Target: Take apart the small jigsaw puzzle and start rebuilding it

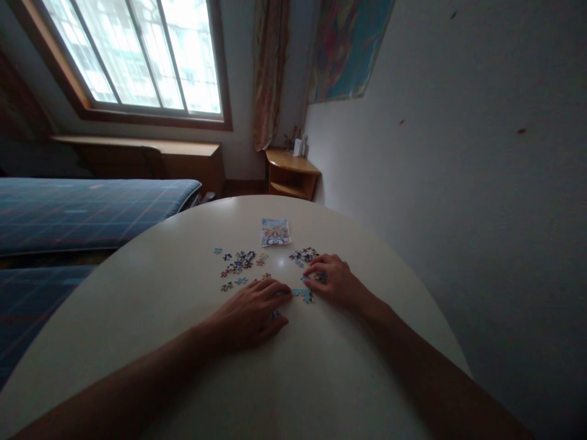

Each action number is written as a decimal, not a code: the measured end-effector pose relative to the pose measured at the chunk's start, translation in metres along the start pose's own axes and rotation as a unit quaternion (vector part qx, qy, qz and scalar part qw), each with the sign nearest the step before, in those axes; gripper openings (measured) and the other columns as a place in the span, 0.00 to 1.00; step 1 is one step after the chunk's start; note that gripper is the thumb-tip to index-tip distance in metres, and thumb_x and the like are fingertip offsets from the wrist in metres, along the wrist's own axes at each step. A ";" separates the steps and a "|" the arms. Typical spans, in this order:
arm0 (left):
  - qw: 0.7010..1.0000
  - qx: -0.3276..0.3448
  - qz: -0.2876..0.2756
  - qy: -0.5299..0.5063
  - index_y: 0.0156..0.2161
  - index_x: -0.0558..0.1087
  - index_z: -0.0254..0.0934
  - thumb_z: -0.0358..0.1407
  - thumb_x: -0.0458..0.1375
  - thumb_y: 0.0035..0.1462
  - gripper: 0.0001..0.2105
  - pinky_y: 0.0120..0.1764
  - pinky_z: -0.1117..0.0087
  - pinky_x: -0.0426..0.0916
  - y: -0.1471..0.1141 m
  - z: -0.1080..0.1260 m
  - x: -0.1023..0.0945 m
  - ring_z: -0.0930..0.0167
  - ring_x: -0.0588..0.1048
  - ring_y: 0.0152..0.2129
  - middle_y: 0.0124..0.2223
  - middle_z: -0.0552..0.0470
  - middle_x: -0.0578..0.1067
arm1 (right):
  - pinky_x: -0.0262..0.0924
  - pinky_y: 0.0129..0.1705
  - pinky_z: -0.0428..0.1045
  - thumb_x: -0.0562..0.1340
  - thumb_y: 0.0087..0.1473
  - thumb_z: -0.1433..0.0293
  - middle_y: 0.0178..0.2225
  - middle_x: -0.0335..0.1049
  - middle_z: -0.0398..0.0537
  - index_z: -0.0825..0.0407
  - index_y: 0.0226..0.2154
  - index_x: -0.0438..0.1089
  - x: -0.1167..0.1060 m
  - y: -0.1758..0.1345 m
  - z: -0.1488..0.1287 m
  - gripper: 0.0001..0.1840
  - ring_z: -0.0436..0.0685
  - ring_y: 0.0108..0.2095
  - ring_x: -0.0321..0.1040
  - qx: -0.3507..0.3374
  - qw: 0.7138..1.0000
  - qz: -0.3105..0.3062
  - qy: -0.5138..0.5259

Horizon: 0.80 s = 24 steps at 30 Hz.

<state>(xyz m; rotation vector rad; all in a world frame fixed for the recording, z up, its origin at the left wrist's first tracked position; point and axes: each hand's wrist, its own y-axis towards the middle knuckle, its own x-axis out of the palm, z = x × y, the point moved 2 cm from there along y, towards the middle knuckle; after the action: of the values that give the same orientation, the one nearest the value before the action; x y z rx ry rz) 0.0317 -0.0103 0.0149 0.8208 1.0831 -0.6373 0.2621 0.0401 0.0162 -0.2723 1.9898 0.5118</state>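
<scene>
My left hand [259,307] lies loosely bent at the blue puzzle strip [301,293], perhaps steadying it; my right hand [335,279] curls beside it; whether either pinches anything, I cannot tell; 2 groups, left pile [243,262] and right pile [304,255], seem kept reachable.

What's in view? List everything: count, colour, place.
Puzzle pieces: many, multicoloured, on table
Piece strip: one, teal, between hands
Illustrated packet: one, mostly blue, beyond pieces
Table: one, whitish, centre
Plaid bedding: two expanses, blue, left
Window: one, bright, upper left
Curtains: two, reddish, flanking window
Desk: one, brown, below window
Corner shelf: one, brown, far corner
Small items: several, mixed, on shelf
Wall picture: one, multicoloured, upper right
Wall: one, grey, right
Left hand: one, bare, beside strip
Right hand: one, bare, over pieces
</scene>
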 end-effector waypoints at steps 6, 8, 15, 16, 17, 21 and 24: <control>1.000 -0.004 -0.003 0.008 0.58 0.65 0.38 0.39 0.53 0.64 0.19 0.56 0.53 0.65 0.000 0.001 0.000 0.59 0.67 0.53 0.57 0.44 0.69 | 0.53 0.54 0.61 0.68 0.51 0.67 0.47 0.74 0.51 0.48 0.34 0.78 0.000 0.001 0.001 0.06 0.64 0.52 0.64 0.002 1.000 -0.002 0.001; 1.000 -0.005 -0.007 0.008 0.58 0.65 0.38 0.39 0.52 0.65 0.19 0.57 0.54 0.64 0.000 0.001 0.000 0.60 0.67 0.54 0.58 0.44 0.69 | 0.52 0.54 0.60 0.68 0.53 0.67 0.45 0.75 0.49 0.47 0.34 0.78 -0.001 0.001 -0.002 0.04 0.63 0.51 0.64 -0.013 1.000 0.011 -0.007; 1.000 -0.006 0.004 0.020 0.58 0.65 0.36 0.39 0.51 0.66 0.18 0.56 0.53 0.66 -0.001 -0.001 0.003 0.60 0.67 0.54 0.59 0.44 0.69 | 0.55 0.49 0.57 0.63 0.60 0.66 0.40 0.77 0.50 0.49 0.35 0.78 -0.002 0.005 -0.001 0.08 0.62 0.46 0.66 -0.030 0.997 0.050 -0.045; 1.000 -0.007 0.006 0.022 0.58 0.65 0.36 0.39 0.51 0.66 0.18 0.56 0.53 0.65 -0.001 -0.001 0.003 0.60 0.67 0.54 0.59 0.44 0.69 | 0.56 0.49 0.57 0.62 0.60 0.66 0.39 0.77 0.50 0.49 0.36 0.78 -0.003 0.006 0.000 0.08 0.62 0.45 0.67 -0.029 0.997 0.054 -0.044; 1.000 -0.010 0.009 0.023 0.58 0.65 0.36 0.38 0.51 0.66 0.18 0.57 0.53 0.65 -0.001 -0.001 0.003 0.60 0.67 0.55 0.59 0.44 0.69 | 0.57 0.49 0.56 0.62 0.60 0.67 0.38 0.78 0.49 0.49 0.36 0.78 -0.004 0.007 0.000 0.07 0.61 0.45 0.68 -0.028 0.997 0.058 -0.038; 0.999 -0.021 0.015 0.023 0.59 0.64 0.37 0.38 0.52 0.66 0.18 0.57 0.53 0.65 -0.001 -0.001 0.003 0.60 0.67 0.55 0.59 0.44 0.69 | 0.60 0.48 0.54 0.62 0.61 0.69 0.35 0.79 0.48 0.49 0.37 0.77 -0.009 0.006 0.000 0.07 0.58 0.39 0.72 -0.029 0.998 0.061 0.014; 0.999 -0.020 0.018 0.025 0.59 0.65 0.36 0.37 0.52 0.65 0.18 0.57 0.53 0.65 -0.001 -0.001 0.002 0.60 0.67 0.55 0.59 0.44 0.69 | 0.63 0.46 0.52 0.62 0.61 0.69 0.35 0.78 0.48 0.49 0.38 0.77 -0.013 0.003 -0.003 0.07 0.56 0.38 0.73 -0.056 0.996 0.047 0.058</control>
<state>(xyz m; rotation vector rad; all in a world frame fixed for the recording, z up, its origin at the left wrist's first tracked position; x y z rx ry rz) 0.0314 -0.0102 0.0127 0.8225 1.1205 -0.5667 0.2647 0.0410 0.0299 -0.2850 2.0963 0.6826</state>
